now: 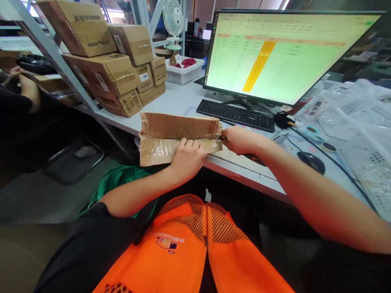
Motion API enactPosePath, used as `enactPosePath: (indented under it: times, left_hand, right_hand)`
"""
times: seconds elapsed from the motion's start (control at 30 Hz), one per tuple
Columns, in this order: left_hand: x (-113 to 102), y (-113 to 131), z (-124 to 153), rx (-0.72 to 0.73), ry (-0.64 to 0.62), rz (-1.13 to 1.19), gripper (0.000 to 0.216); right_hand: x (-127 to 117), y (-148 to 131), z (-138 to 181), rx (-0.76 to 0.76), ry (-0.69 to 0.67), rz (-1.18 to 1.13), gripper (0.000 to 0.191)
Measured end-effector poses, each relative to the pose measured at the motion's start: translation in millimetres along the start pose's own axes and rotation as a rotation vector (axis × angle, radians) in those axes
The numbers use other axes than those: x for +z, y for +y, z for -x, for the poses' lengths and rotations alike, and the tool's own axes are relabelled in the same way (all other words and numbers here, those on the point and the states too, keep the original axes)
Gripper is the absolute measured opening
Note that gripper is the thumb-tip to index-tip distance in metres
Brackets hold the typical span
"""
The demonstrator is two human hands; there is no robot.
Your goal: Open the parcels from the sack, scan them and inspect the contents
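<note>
A brown cardboard box with shiny clear tape and ragged ends lies at the front edge of the desk, partly overhanging it. A long seam or fold runs across it between two panels. My left hand is closed over its near panel, fingers curled onto the cardboard. At the box's right end is my right hand, closed around a small dark object that shows at the fingertips against the cardboard. Its kind is mostly hidden by the fingers.
Taped cartons are stacked at the left by a metal frame. Behind the box stand a keyboard, a monitor and a white basket. A mouse, cables and clear plastic bags lie right. Another person's arm is far left.
</note>
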State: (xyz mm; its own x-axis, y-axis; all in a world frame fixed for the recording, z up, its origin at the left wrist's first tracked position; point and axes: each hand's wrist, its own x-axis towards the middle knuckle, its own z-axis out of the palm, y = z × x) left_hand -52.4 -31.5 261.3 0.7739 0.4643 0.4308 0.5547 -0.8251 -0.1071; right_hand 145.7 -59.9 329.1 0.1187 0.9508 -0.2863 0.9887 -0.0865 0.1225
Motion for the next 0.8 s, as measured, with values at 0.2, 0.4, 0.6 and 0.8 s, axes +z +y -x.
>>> enactPosePath:
  times: [0.2, 0.4, 0.6, 0.8]
  left_hand:
    - [3, -2, 3, 0.009, 0.027, -0.017, 0.015]
    - [5, -13, 4, 0.040, 0.074, -0.018, 0.019]
    - [-1, -56, -41, -0.049, 0.075, -0.047, 0.036]
    - [-6, -87, -71, -0.144, 0.026, 0.004, 0.029]
  right_hand:
    - [-5, 12, 8, -0.008, -0.241, -0.216, 0.017]
    - [-8, 14, 18, -0.018, -0.284, -0.338, 0.015]
    - [-18, 36, 29, -0.037, -0.043, -0.261, 0.031]
    - [-53, 58, 7, -0.013, 0.437, -0.105, 0.040]
